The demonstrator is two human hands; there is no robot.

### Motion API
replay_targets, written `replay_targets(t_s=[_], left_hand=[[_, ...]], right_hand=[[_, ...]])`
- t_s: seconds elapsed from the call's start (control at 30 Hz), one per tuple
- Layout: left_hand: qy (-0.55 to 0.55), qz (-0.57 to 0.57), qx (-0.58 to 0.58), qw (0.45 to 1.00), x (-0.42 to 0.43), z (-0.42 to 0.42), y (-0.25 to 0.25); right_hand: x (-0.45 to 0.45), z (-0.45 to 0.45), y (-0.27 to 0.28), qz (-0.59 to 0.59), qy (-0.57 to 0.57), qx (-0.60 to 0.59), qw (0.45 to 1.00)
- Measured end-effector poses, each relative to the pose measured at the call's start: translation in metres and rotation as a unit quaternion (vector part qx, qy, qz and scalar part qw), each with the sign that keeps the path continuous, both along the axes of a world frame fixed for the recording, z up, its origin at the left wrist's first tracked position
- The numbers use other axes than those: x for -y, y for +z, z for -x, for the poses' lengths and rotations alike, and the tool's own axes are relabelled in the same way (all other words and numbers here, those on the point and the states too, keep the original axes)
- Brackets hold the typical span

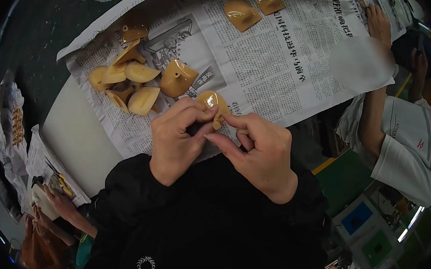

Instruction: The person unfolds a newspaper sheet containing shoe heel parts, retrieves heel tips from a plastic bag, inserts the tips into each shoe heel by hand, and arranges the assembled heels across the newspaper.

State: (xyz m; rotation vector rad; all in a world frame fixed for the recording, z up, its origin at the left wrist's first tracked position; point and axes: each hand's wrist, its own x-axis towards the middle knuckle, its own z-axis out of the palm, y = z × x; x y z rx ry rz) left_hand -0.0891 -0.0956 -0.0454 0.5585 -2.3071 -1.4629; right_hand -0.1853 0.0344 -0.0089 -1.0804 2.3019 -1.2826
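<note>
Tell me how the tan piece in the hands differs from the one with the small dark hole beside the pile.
The held piece is gripped by the fingers, while the holed piece rests on the newspaper. The held piece shows a small stub at the fingertips; the holed piece shows a round dark hole. Fingers partly cover the held piece, but the holed piece is uncovered. Both are glossy and tan.

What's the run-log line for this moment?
left hand: grips glossy tan piece | right hand: fingertips at its stub | other tan pieces: on newspaper, most clustered left
</note>
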Motion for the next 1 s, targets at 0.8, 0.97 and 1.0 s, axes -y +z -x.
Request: replay_targets(t_s=[0.8, 0.97, 1.0], left_hand=[[-0.138, 0.033, 0.014, 0.99, -0.007, 0.415, 0.041], [-0.15, 0.182, 0.092, 0.967, -0.015, 0.436, 0.014], [-0.15, 0.182, 0.091, 0.968, -0.015, 0.434, 0.013]], right_hand=[[-0.086, 0.007, -0.008, 0.235, -0.01, 0.755, 0.612], [-0.1, 0.003, -0.019, 0.222, 0.008, 0.765, 0.605], [-0.1, 0.003, -0.019, 0.222, 0.009, 0.764, 0.605]])
